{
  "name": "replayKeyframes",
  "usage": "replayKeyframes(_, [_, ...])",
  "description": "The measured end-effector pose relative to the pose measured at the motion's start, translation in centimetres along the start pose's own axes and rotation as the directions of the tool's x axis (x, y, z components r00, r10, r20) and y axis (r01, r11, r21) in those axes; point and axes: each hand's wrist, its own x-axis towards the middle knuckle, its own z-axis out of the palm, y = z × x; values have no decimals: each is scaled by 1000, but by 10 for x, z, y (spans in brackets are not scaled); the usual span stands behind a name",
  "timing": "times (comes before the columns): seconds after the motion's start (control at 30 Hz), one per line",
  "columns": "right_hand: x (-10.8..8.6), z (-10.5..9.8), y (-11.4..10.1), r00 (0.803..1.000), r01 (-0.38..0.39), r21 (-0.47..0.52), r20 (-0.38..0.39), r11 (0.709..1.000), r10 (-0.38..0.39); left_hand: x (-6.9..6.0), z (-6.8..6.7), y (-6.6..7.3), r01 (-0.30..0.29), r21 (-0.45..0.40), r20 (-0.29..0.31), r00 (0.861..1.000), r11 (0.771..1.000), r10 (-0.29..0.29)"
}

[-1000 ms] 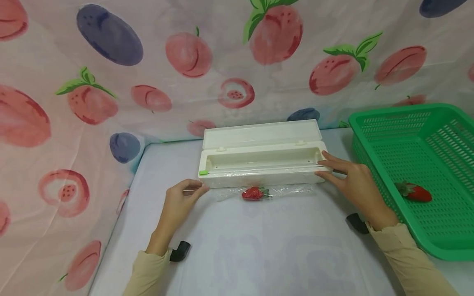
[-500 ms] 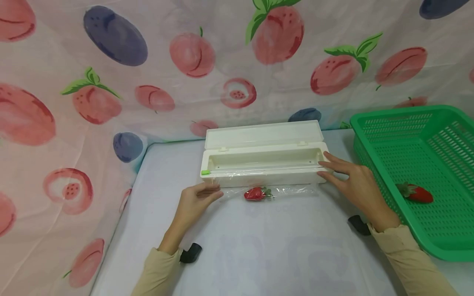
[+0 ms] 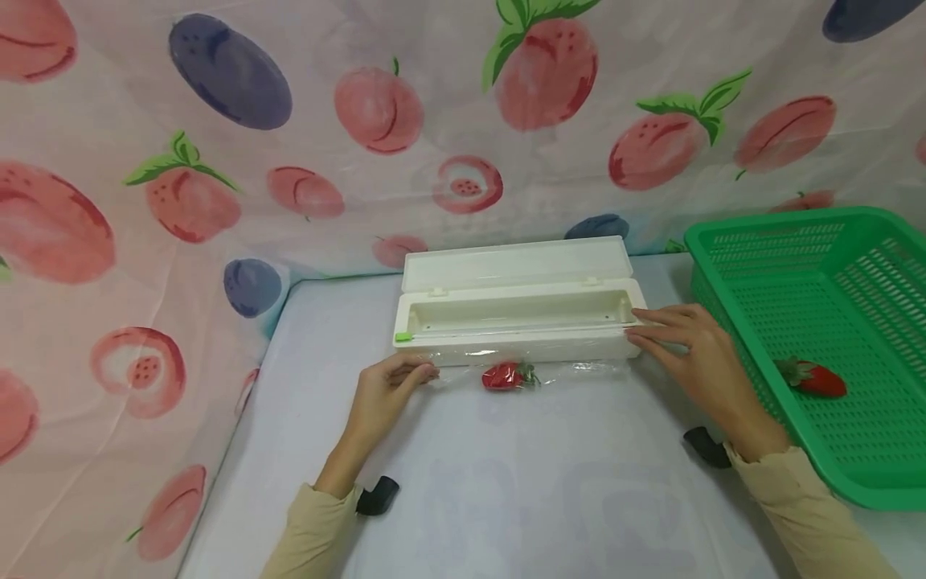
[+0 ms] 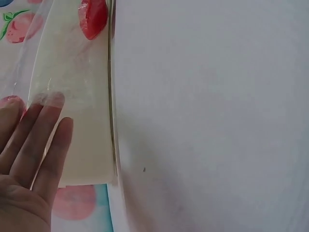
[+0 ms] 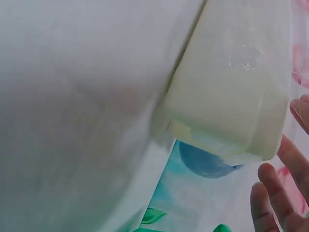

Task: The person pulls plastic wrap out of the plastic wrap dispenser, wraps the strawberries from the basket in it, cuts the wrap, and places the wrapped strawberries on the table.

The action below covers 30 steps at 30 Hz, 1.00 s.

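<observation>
A white cling film dispenser (image 3: pixel 521 314) stands with its lid raised, a small green slider (image 3: pixel 403 337) at its left front. Clear cling film (image 3: pixel 579 370) lies over its front wall and around a red strawberry (image 3: pixel 506 375) with green leaves. At the dispenser's left front corner, my left hand (image 3: pixel 391 394) pinches the film's edge; the left wrist view shows the other fingers extended behind the film. My right hand (image 3: pixel 702 370) is at the right end, thumb and index fingertips meeting at the film's edge, its remaining fingers fairly straight beside the dispenser.
A green plastic basket (image 3: pixel 781 434) stands on the right, close to my right forearm, with another strawberry (image 3: pixel 821 379) in it. Fruit-print cloth (image 3: pixel 405 185) hangs behind the white table (image 3: pixel 506 498). A black wrist camera (image 3: pixel 378 496) sits at each cuff.
My left hand has moved right along the film and closed its thumb and finger on the edge. The right hand's thumb and index have drawn together. The wrapped strawberry has shifted slightly right.
</observation>
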Motion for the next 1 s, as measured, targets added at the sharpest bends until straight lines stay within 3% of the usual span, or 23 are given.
replayKeyframes(0.2, [-2, -2, -6, 999, 46, 3, 0, 999, -46, -3, 1, 3, 6, -40, 7, 1000, 999, -6])
replayKeyframes(0.3, [-4, -4, -10, 1000, -4, 40, 9, 999, 4, -5, -1, 4, -3, -81, 35, 999, 997, 6])
replayKeyframes(0.4, [-6, -6, -13, 989, -106, 143, 115, 984, 90, -8, -4, 6, 23, -159, 89, 996, 987, -9])
replayKeyframes(0.47, [-7, -7, -16, 965, -187, 227, 225, 956, 135, -11, -7, 6, 65, -199, 124, 991, 978, -41])
replayKeyframes(0.6, [-10, -11, -18, 892, -326, 346, 419, 879, 166, -14, -13, 6, 154, -213, 176, 977, 965, -118])
replayKeyframes(0.73, [-13, -10, -16, 838, -422, 386, 511, 820, 191, -14, -15, 2, 237, -186, 236, 953, 953, -191])
replayKeyframes(0.83, [-14, -7, -12, 781, -507, 347, 573, 789, 249, -11, -14, -4, 280, -153, 270, 934, 948, -232])
replayKeyframes(0.93, [-15, -1, -8, 723, -584, 307, 618, 752, 309, -7, -12, -8, 284, -117, 255, 935, 952, -248])
replayKeyframes(1.0, [-16, 3, -6, 700, -620, 311, 633, 720, 330, -4, -10, -10, 281, -92, 234, 938, 955, -254])
